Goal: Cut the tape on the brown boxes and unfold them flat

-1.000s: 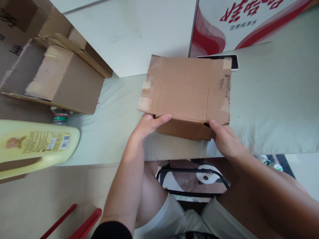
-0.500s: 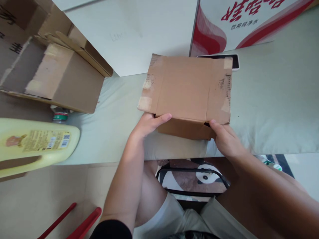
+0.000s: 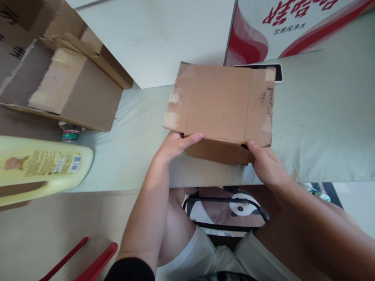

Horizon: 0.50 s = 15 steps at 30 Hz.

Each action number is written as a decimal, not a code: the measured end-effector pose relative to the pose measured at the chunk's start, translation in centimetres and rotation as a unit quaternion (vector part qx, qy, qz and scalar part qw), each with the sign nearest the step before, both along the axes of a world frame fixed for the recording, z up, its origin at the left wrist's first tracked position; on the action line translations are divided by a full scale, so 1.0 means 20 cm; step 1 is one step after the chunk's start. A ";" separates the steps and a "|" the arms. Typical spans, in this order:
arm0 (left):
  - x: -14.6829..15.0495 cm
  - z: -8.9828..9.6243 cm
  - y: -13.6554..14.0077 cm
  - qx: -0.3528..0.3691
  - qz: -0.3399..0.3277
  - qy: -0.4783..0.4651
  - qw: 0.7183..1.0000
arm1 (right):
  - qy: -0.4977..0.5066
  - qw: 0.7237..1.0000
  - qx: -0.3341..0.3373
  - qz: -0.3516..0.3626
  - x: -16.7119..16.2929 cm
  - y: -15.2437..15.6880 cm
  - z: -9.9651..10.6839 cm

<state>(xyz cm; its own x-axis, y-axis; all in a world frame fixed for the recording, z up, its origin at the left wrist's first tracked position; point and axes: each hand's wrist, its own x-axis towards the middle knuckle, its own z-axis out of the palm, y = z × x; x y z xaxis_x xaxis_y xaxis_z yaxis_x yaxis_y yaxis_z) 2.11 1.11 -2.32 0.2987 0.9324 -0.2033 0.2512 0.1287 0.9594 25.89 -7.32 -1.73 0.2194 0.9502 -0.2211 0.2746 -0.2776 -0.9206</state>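
Note:
A brown cardboard box (image 3: 218, 101) stands on the pale green cloth in front of me, its top flaps folded across and worn pale at both side edges. My left hand (image 3: 177, 146) grips its near left corner, thumb along the front edge and the other fingers hidden under the flap. At the near right corner, my right hand (image 3: 265, 160) is closed on the box, thumb on the flap's edge and fingertips out of sight. A small dark gap shows beside each thumb. What the box holds cannot be seen.
A pale yellow jug (image 3: 43, 168) lies at the left near a bottle (image 3: 70, 134) and larger cardboard boxes (image 3: 88, 93). Behind stand a white panel (image 3: 158, 39) and a red-and-white carton (image 3: 275, 35). A phone-like device (image 3: 279, 74) lies partly behind the box.
The view has shifted very slightly. Both hands keep the same hold on the box, which has stayed in place.

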 end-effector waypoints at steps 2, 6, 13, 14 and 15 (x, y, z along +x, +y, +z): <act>0.00 0.00 0.00 0.000 0.005 0.002 1.000 | -0.003 1.000 0.003 0.001 0.00 0.00 0.00; 0.00 0.00 0.00 0.004 -0.001 0.003 1.000 | 0.013 1.000 0.017 0.015 0.00 0.00 -0.01; 0.00 -0.01 0.00 0.023 -0.015 0.026 0.999 | 0.005 0.999 0.023 0.021 0.01 0.00 -0.01; 0.00 -0.01 0.00 0.024 -0.014 0.026 0.999 | 0.001 0.999 0.025 0.021 0.01 0.00 -0.01; 0.00 -0.01 0.00 0.025 -0.014 0.025 0.999 | -0.003 0.999 0.029 0.021 0.01 0.00 -0.01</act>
